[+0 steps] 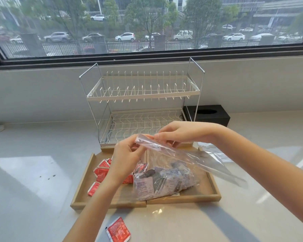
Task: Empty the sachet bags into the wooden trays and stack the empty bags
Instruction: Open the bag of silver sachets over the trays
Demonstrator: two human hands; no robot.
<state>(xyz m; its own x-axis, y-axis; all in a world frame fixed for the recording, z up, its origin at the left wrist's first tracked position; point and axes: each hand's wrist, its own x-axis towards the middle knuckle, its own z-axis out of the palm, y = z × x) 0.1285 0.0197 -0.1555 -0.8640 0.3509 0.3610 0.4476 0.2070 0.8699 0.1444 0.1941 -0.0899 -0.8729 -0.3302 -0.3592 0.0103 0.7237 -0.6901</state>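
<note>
A clear plastic bag [166, 180] full of grey and white sachets rests on the right wooden tray [212, 189]. Its top edge is lifted above the trays. My left hand [125, 154] pinches that edge at its left end, and my right hand [178, 132] pinches it just to the right. Red sachets [101, 172] lie loose in the left wooden tray [82, 189], partly hidden behind my left forearm. An empty clear bag [215, 152] lies flat on the counter to the right of the trays.
One red sachet [118, 230] lies on the counter in front of the trays. A white two-tier dish rack [143, 95] stands right behind the trays. A black tissue box [208, 114] sits at the back right. A window runs along the wall.
</note>
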